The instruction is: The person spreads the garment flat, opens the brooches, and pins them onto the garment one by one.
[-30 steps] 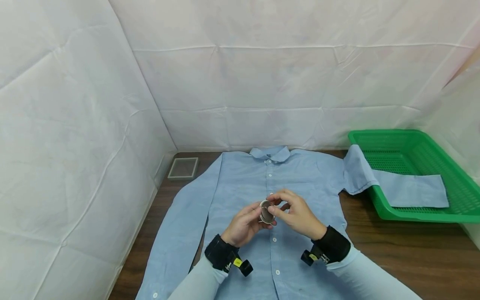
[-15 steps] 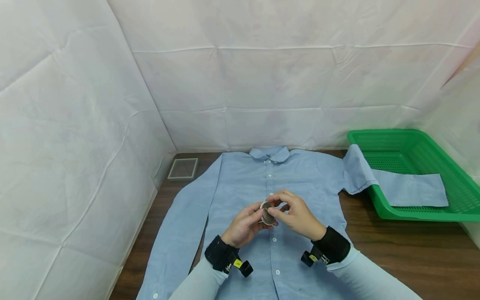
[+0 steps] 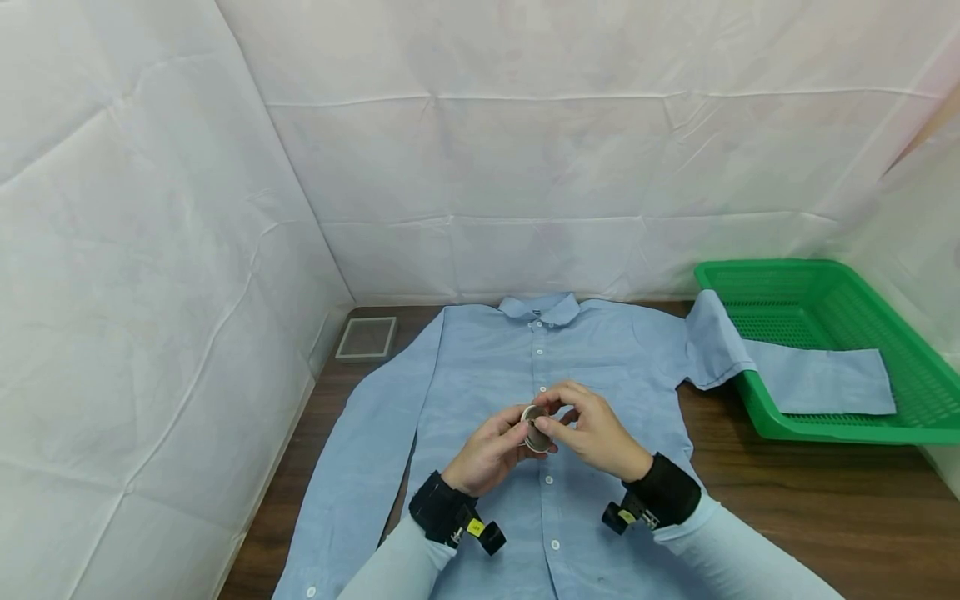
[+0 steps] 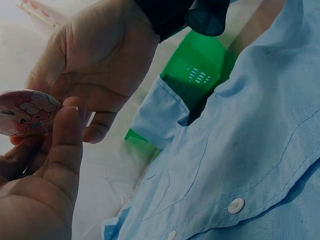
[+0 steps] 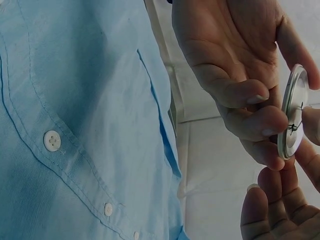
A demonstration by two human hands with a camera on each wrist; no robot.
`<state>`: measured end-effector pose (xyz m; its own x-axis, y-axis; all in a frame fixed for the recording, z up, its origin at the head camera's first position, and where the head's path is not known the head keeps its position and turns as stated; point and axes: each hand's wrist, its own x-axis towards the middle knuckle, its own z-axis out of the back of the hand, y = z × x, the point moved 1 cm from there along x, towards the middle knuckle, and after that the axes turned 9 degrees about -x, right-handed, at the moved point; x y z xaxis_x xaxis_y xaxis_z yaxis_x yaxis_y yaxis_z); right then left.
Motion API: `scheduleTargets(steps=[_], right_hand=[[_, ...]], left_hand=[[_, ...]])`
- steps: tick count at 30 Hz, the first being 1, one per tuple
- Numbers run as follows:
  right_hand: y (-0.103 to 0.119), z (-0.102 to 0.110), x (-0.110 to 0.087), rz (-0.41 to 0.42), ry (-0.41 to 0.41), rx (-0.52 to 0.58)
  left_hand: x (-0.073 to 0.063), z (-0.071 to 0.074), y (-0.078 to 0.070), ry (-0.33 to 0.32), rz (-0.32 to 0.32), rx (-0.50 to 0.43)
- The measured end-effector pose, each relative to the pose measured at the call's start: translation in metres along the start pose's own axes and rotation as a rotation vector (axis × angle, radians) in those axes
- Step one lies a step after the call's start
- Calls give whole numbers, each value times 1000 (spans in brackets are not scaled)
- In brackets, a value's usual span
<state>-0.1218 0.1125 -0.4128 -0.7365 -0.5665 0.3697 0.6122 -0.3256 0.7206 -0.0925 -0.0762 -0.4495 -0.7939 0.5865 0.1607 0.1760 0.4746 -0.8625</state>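
Note:
A round pin-back badge point(image 3: 537, 437) is between both hands, its metal back facing up in the head view. The left hand point(image 3: 483, 457) holds it by the rim from the left side. From the right, the right hand point(image 3: 600, 429) pinches at the back, its thumb over the pin area. A pink cartoon picture covers the badge's front point(image 4: 27, 112) in the left wrist view. The right wrist view shows its pale back with a thin pin point(image 5: 293, 128). Beneath the hands lies a light blue button-up shirt point(image 3: 480, 358), spread flat with its collar at the far side.
A green plastic basket point(image 3: 772, 429) stands at the right, with one shirt sleeve point(image 3: 825, 379) draped over its rim into it. At the back left lies a small grey-framed square tray point(image 3: 366, 337). White sheeting point(image 3: 540, 158) encloses the wooden table point(image 3: 787, 500).
The badge has turned and dropped very slightly in the fingers, and the left thumb has edged in over its back. The arms, shirt and basket stay where they were.

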Motion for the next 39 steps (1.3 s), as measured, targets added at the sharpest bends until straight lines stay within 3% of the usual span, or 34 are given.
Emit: scheduleTargets(steps=[4,8,16,23,27,34,39], right_hand=[[18,7,1,-2,13,4],[22,9,2,-21,27,15],[16,7,1,-12,41,41],[-14,-3,-2,-42,49,38],[-20,-4,-3,-41,54,42],[-17,-3,-4,-85,47,31],[0,1,-3,-95,43,33]], left_hand=[[0,-1,0,3,-5,2],[0,-1,0,19,-17,6],[0,0,1,-12,18,29],[0,0,1,-28,31,27],[-1,0,1,-26,30,22],[-2,1,3,-36,54,1],[-3,1,2,-32,50,-11]])
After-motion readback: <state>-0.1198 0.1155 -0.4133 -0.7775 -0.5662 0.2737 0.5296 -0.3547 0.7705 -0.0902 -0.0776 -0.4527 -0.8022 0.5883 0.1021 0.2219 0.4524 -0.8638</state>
